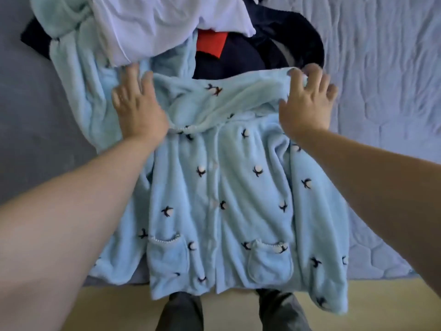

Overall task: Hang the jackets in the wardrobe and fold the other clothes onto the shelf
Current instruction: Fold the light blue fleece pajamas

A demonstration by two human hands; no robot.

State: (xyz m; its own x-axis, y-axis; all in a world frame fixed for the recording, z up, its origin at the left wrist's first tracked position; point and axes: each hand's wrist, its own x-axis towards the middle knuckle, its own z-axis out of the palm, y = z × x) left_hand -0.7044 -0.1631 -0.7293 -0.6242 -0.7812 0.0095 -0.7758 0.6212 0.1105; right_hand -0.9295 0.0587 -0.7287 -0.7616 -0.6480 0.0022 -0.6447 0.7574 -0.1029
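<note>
Well, under both our hands the bed (386, 68) spreads its quilted grey cover, and from our fingertips back toward our wrists and elbows lies the pale blue top (233, 187), front up, hem hanging past the mattress edge. Our left hand (137, 103) presses flat, fingers straight, on one shoulder; our right hand (307, 103) pinches the collar edge in curled fingers. Just beyond our fingertips sits the pile (155, 32) of white and dark clothes. We judge that a fold started now could snag that pile, or the overhanging hem could drag the top floorward. Its fleece looks thick, plush and rumpled, dotted with small dark stitched sprigs; two rounded pockets (167, 258) with beaded rims lie below our forearms.
</note>
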